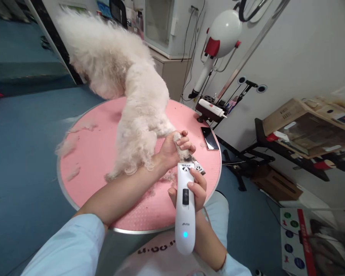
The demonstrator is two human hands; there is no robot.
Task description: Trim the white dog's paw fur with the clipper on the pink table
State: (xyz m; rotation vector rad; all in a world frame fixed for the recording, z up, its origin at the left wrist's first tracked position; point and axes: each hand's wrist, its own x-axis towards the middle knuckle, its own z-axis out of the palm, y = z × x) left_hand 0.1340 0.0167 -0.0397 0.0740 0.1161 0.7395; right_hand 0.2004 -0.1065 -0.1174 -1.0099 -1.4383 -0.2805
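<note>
A fluffy white dog [145,96] stands on a round pink table [97,153], its head end toward the far left. Wrapped round one of its lower legs is my left hand [172,147], so the paw [184,153] sticks out toward me. My right hand [198,188] grips a white hair clipper [185,214] with a black switch and a lit blue light. The clipper's head is at the paw; whether the blade touches the fur, I cannot tell. A small printed card or packet [199,167] lies just right of the clipper head.
Loose tufts of fur [73,173] lie on the table. Near its right edge are a phone [209,138] and a holder with a white tube [211,107]. A white and red dryer [224,32] hangs behind on an arm. A wooden box [310,122] stands on a rack at right.
</note>
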